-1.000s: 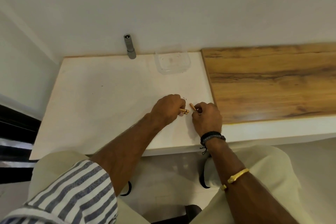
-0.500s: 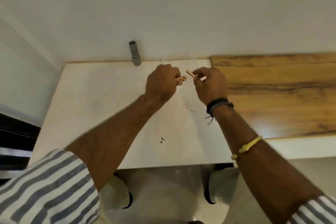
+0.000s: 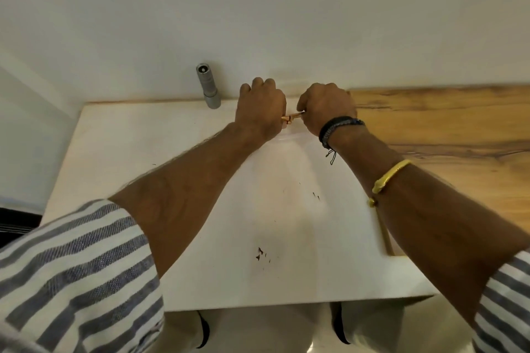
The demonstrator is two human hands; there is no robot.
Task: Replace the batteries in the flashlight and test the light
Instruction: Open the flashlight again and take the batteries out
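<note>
Both arms have reached far forward, from the near part of the white counter [image 3: 172, 209] to its far edge by the wall. The left hand [image 3: 259, 110] and the right hand [image 3: 325, 107] now sit close together there, where a clear box stood a moment ago. That box is hidden under the hands now.

Each hand's grip is pinched shut on a small gold battery [image 3: 292, 118]. The two batteries meet tip to tip in the gap between the hands. I think these are the old ones, about to be dropped in the box.

The grey flashlight [image 3: 208, 86] stands upright just left of the left grip, against the wall. Its top end looks open. Nothing is touching it.

To the right of the right grip lies the brown wooden board [image 3: 444, 129]. Nearer the person than both grips are some small dark specks [image 3: 261, 254] on the counter. Nothing blocks the way to the flashlight.
</note>
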